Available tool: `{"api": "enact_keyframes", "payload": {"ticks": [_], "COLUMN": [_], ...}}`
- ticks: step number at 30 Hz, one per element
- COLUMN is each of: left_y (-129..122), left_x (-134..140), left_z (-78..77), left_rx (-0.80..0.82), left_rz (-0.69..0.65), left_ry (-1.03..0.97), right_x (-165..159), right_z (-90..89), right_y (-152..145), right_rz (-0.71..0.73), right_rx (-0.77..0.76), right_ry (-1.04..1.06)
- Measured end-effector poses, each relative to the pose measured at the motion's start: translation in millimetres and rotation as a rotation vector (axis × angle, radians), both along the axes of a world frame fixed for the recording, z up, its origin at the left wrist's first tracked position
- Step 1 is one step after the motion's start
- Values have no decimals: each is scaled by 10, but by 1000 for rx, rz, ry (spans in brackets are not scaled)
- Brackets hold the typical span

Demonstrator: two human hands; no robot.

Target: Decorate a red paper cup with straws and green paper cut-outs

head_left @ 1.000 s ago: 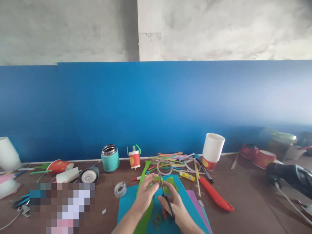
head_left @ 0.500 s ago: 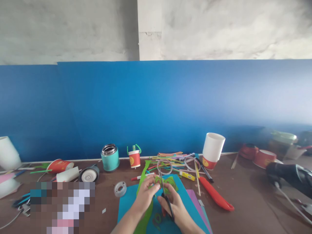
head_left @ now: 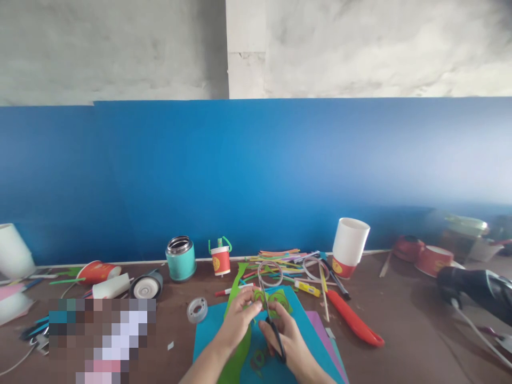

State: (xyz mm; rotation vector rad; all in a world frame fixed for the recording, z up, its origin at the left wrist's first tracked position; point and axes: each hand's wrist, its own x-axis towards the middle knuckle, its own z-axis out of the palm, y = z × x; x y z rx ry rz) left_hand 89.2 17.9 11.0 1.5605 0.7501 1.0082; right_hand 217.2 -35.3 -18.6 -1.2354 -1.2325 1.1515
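My left hand (head_left: pixel 239 320) pinches a small piece of green paper (head_left: pixel 259 296) marked with dark curved lines. In my right hand (head_left: pixel 285 335) is a pair of scissors (head_left: pixel 276 337) with black handles, its blades pointing away from me and meeting the green paper. Just behind the hands lies another green piece with drawn loops (head_left: pixel 280 300). A long wavy green paper strip (head_left: pixel 240 352) runs under my left wrist. Below everything is a stack of coloured sheets, with a blue sheet (head_left: pixel 208 320) on top and a green cut-out (head_left: pixel 258 360) on it.
A tape roll (head_left: pixel 197 310), a teal thermos (head_left: pixel 180 259) and a small red cup (head_left: pixel 221 260) stand to the left. Behind the hands lie colourful pipe cleaners (head_left: pixel 280 261). To the right are a glue stick (head_left: pixel 307 288), a red-handled tool (head_left: pixel 354 319) and stacked white cups (head_left: pixel 350 241).
Both hands stay almost in the same place. The scissors and the green paper between them have shifted only very slightly.
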Motion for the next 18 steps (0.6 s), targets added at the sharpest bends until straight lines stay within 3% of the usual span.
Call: {"api": "enact_keyframes", "payload": {"ticks": [18], "left_y": [86], "left_x": [-149], "left_z": [10], "left_rx": [-74], "left_rz": [-61], "left_ry": [56], "right_x": [-5], "right_z": [21], "right_y": [-12], "right_rz": [30], "right_rx": [-46], "right_ry": [-37]}}
